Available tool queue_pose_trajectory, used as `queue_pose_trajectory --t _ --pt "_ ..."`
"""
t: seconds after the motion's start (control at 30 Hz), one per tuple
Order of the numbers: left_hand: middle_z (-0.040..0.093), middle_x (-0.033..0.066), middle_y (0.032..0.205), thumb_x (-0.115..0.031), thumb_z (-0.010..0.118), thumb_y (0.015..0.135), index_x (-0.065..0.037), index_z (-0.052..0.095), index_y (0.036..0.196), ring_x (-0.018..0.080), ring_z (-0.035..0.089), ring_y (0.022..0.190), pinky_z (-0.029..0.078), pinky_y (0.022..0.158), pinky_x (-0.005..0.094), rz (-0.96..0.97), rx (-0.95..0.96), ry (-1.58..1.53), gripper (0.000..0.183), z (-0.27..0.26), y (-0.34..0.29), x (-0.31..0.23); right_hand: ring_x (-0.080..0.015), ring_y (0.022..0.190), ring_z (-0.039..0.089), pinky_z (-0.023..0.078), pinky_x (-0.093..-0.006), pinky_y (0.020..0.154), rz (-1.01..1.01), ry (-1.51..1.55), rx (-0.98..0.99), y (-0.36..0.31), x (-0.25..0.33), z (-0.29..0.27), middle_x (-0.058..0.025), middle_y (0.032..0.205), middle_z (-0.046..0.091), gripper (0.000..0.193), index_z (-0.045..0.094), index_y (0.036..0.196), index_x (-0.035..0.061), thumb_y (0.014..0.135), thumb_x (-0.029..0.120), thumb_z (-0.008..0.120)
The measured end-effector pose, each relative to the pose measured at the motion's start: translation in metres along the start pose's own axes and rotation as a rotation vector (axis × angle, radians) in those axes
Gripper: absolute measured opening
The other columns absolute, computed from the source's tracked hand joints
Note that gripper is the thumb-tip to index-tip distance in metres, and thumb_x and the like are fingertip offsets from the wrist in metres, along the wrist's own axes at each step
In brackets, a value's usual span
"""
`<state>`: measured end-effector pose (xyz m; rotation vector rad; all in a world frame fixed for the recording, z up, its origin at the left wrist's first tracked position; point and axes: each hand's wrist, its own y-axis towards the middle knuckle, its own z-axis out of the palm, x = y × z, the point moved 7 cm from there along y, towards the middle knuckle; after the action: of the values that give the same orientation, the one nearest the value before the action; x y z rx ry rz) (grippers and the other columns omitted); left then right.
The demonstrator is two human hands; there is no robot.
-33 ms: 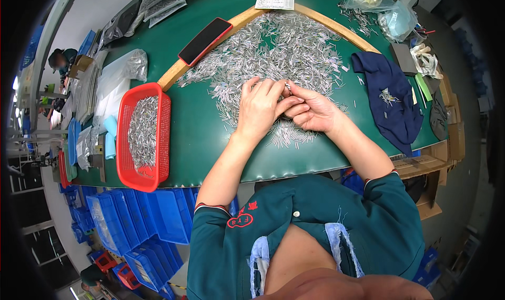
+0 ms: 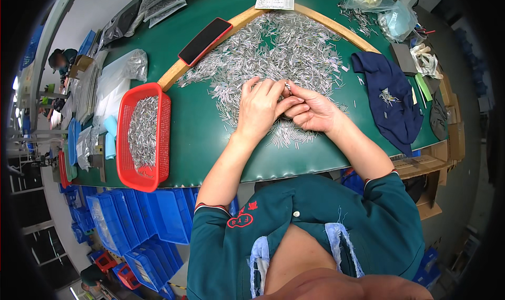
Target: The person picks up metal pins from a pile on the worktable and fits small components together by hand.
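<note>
A wide heap of small silvery metal pins (image 2: 279,47) covers the middle of the green table (image 2: 210,163). Over the near part of this heap my two hands meet, fingertips touching. My left hand (image 2: 260,105) is curled, its thumb reaching across to the other hand's fingers. Thumb and bent fingers of my right hand (image 2: 313,109) pinch a few small metal pins (image 2: 286,91), whose ends show between the hands. Whether the left fingers also grip pins is hard to see, as the fingers overlap.
Left of the heap stands a red plastic basket (image 2: 164,142) holding more pins. Wooden strips (image 2: 336,27) border the heap at the back, with a phone (image 2: 205,41) resting on one. A navy cloth (image 2: 392,95) lies right, a few pins on it. Blue bins (image 2: 173,216) sit below the table edge.
</note>
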<state>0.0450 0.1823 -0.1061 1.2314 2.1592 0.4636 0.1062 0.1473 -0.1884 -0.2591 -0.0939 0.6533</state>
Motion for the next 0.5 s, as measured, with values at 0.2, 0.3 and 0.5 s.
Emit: queue_pose_trajectory --t 0.2,0.3,0.5 --pt "0.053 0.0021 0.068 -0.032 0.063 0.071 -0.009 0.057 0.086 0.0185 0.054 0.067 0.038 0.081 0.0402 -0.012 0.001 -0.033 0.028 0.001 -0.001 0.002 0.0000 0.045 0.033 0.022 -0.0112 0.032 0.007 -0.018 0.017 0.000 0.000 0.002 0.0051 0.061 0.039 0.015 0.052 0.089 0.0142 0.090 0.028 0.045" --pt "0.054 0.0030 0.073 -0.030 0.063 0.071 -0.008 0.057 0.087 0.0194 0.055 0.071 0.037 0.082 0.0403 -0.034 0.054 -0.037 0.028 0.004 -0.001 0.003 -0.0011 0.049 0.039 0.028 -0.0121 0.035 -0.064 -0.035 -0.040 0.000 0.003 -0.003 0.0043 0.064 0.044 0.015 0.053 0.091 0.0134 0.088 0.027 0.048" --pt "0.055 0.0061 0.091 -0.026 0.063 0.071 -0.009 0.058 0.094 0.0223 0.053 0.085 0.035 0.085 0.0407 -0.043 0.006 -0.001 0.029 0.003 -0.003 0.003 -0.0045 0.065 0.051 0.041 -0.0179 0.050 -0.329 -0.391 -0.178 -0.004 0.020 0.002 0.0026 0.080 0.054 0.019 0.053 0.096 0.0126 0.086 0.028 0.050"
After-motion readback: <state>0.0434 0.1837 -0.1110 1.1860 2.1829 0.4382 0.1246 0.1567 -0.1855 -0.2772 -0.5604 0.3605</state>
